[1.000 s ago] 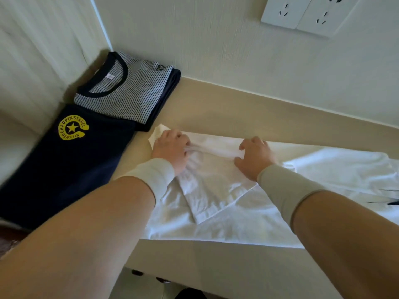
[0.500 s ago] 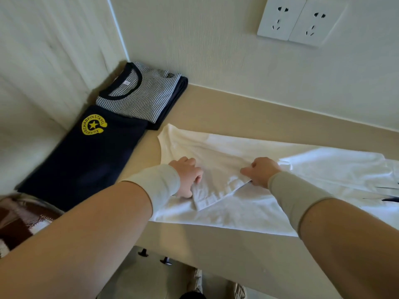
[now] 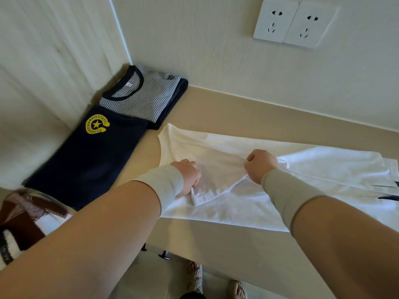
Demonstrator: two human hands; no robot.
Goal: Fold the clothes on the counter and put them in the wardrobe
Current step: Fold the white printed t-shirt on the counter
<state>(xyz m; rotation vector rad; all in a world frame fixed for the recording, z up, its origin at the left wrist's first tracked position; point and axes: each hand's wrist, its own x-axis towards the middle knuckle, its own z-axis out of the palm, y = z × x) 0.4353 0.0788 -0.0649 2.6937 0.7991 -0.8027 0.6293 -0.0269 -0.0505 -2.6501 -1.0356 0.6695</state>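
A white T-shirt (image 3: 248, 210) lies spread across the beige counter (image 3: 248, 113). My left hand (image 3: 187, 176) pinches the hem end of its folded sleeve near the shirt's left side. My right hand (image 3: 260, 165) grips the same sleeve's upper fold, a little to the right. Both wrists wear pale sleeves. A folded striped T-shirt (image 3: 142, 96) sits in the back left corner. A folded navy garment (image 3: 86, 160) with a yellow star logo lies in front of it.
Walls close the counter at the back and left; a double wall socket (image 3: 293, 22) hangs above. A brown-and-white patterned cloth (image 3: 26, 221) shows at the lower left. The counter's front edge runs under the shirt, with floor and sandalled feet (image 3: 216, 281) below.
Both hands have drawn the sleeve fold back toward the front edge, uncovering the shirt's far left corner. My view has shifted so the folded clothes sit further right.
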